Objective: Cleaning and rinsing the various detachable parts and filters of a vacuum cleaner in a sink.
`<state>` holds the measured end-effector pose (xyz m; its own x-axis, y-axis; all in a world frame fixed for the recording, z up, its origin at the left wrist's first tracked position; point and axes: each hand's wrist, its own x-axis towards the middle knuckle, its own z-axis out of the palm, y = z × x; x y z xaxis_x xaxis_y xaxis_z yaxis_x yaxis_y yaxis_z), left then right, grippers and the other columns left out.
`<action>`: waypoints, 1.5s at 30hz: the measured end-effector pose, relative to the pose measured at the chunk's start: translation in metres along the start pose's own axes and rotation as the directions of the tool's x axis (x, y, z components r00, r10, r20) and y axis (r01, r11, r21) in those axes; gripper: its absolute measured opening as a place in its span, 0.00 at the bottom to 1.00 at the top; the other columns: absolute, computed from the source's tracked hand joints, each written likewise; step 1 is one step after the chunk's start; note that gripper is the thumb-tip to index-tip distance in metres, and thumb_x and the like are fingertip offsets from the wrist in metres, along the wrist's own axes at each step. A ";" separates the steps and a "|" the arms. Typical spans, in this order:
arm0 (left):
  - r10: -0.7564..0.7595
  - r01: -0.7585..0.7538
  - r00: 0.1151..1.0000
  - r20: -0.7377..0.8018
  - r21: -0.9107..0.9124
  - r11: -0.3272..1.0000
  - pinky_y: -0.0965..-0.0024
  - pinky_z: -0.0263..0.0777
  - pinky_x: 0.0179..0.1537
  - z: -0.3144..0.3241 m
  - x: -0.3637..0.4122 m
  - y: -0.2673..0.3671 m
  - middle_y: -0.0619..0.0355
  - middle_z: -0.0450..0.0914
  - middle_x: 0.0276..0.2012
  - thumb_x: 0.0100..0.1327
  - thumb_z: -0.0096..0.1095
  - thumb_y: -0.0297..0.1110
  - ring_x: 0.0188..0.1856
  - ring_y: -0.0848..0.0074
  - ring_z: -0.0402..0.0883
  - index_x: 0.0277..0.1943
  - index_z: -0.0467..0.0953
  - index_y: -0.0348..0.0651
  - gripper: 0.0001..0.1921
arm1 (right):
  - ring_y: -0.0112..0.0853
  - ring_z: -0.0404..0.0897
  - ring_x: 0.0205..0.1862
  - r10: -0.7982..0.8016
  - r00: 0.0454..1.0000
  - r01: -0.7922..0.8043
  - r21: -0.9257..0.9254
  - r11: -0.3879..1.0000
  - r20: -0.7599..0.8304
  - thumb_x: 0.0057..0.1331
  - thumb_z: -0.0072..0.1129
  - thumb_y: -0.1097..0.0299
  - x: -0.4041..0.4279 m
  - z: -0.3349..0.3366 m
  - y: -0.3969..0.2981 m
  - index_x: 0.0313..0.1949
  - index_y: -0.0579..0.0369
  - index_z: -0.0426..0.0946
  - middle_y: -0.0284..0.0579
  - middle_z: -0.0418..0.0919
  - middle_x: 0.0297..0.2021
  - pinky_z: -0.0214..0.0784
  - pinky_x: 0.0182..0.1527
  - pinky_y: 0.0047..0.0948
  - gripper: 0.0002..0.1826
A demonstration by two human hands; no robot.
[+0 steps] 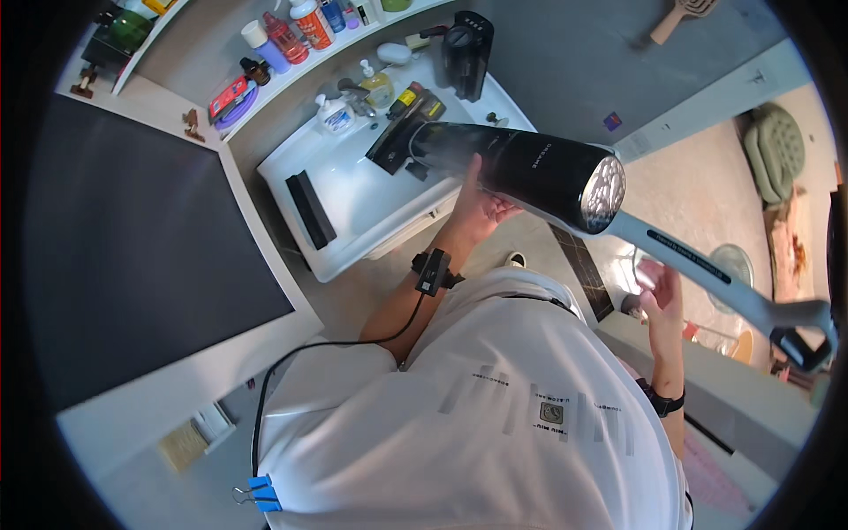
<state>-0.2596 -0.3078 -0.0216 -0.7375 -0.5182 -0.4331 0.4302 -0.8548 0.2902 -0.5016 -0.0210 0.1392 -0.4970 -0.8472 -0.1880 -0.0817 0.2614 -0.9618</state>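
Observation:
A Dreame floor washer (530,165) with a black body lies tilted across the view, its head end over the white sink (344,192). My left hand (478,202) supports the underside of the body near its middle, thumb up along the side. The long grey handle (695,255) runs down to the right. My right hand (659,291) is beside and partly below this handle, fingers spread, not closed round it. Inside the sink lies a black bar-shaped part (311,209). A dark transparent tank (467,56) stands at the sink's back corner.
Two pump bottles, one white (336,116) and one yellowish (377,86), stand by the faucet (358,99). Above, a white shelf (311,63) bears several bottles. A dark-panelled door (152,252) is on the left. A cable (331,343) runs from my left wrist.

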 end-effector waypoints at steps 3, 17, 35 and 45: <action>0.042 -0.041 0.998 -0.039 0.042 0.998 0.55 0.68 0.69 -0.003 0.002 -0.004 0.50 0.81 0.59 0.68 0.43 0.78 0.63 0.62 0.77 0.63 0.75 0.36 0.47 | 0.43 0.65 0.74 -0.329 0.943 0.322 0.109 0.940 0.048 0.55 0.82 0.52 0.037 0.002 -0.015 0.75 0.60 0.55 0.53 0.68 0.69 0.57 0.75 0.46 0.57; 0.110 0.191 0.865 -0.489 0.524 0.830 0.61 0.84 0.46 -0.065 0.003 0.062 0.52 0.84 0.43 0.74 0.57 0.54 0.46 0.68 0.86 0.51 0.79 0.34 0.25 | 0.46 0.75 0.56 -0.328 0.945 0.326 -0.067 0.943 -0.014 0.64 0.71 0.46 0.054 -0.039 0.004 0.50 0.56 0.72 0.52 0.76 0.48 0.67 0.66 0.55 0.29; 0.927 0.346 0.350 -0.136 0.938 0.007 0.75 0.68 0.31 -0.195 0.140 0.232 0.63 0.78 0.23 0.59 0.80 0.41 0.26 0.82 0.74 0.61 0.82 0.39 0.29 | 0.43 0.79 0.54 0.020 0.823 -0.564 -0.811 0.156 -0.568 0.76 0.52 0.49 -0.040 -0.101 0.042 0.53 0.47 0.80 0.40 0.79 0.47 0.72 0.58 0.46 0.19; 0.906 0.308 0.376 -0.193 0.948 0.074 0.71 0.71 0.31 -0.210 0.142 0.238 0.61 0.79 0.23 0.58 0.80 0.40 0.25 0.80 0.76 0.58 0.84 0.38 0.27 | 0.41 0.80 0.53 0.065 0.823 -0.554 -0.822 -0.134 -0.565 0.78 0.49 0.52 -0.047 -0.106 0.042 0.55 0.52 0.77 0.40 0.80 0.51 0.73 0.57 0.41 0.19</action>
<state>-0.1529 -0.5906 -0.1936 0.2132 -0.9749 -0.0646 -0.6893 -0.1970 0.6972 -0.5729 0.0790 0.1287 -0.9021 -0.4187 -0.1045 -0.4239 0.8143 0.3965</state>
